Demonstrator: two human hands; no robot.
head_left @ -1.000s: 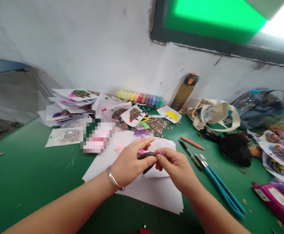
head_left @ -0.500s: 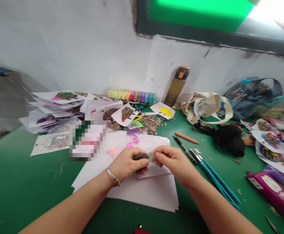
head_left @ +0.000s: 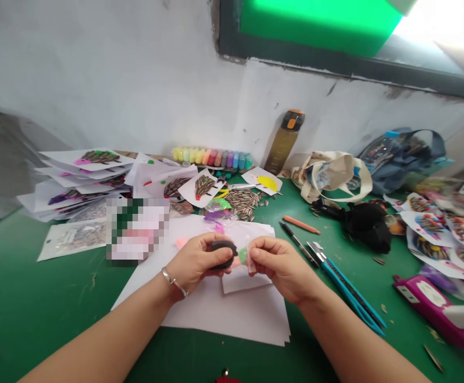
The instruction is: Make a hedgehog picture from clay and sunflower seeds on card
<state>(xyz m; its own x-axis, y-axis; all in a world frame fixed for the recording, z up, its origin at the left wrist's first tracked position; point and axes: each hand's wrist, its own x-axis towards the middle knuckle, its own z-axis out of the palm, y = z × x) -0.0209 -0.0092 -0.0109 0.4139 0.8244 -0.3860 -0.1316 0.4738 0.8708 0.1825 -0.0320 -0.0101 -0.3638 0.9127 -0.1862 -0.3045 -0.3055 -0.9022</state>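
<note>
My left hand point(head_left: 196, 263), with a silver bracelet on the wrist, is closed around a dark, flattened lump of clay point(head_left: 220, 249). My right hand point(head_left: 277, 264) pinches the edge of a small clear bag holding pink and green clay bits point(head_left: 243, 256). Both hands meet above a stack of white paper sheets point(head_left: 232, 314) on the green table point(head_left: 44, 298).
Behind lie sunflower seeds point(head_left: 245, 203), a row of coloured clay tubs point(head_left: 211, 156), piles of seed-art cards point(head_left: 80, 178), a brown bottle point(head_left: 283, 141) and bags point(head_left: 335, 178). Right of the paper lie blue-handled scissors point(head_left: 351, 298), a pen point(head_left: 293, 239), an orange pencil point(head_left: 301, 225) and more cards point(head_left: 443, 234).
My left fingers have curled from stretched out to closed round the dark clay. Both hands drew slightly nearer, and the view shifted a little to the right.
</note>
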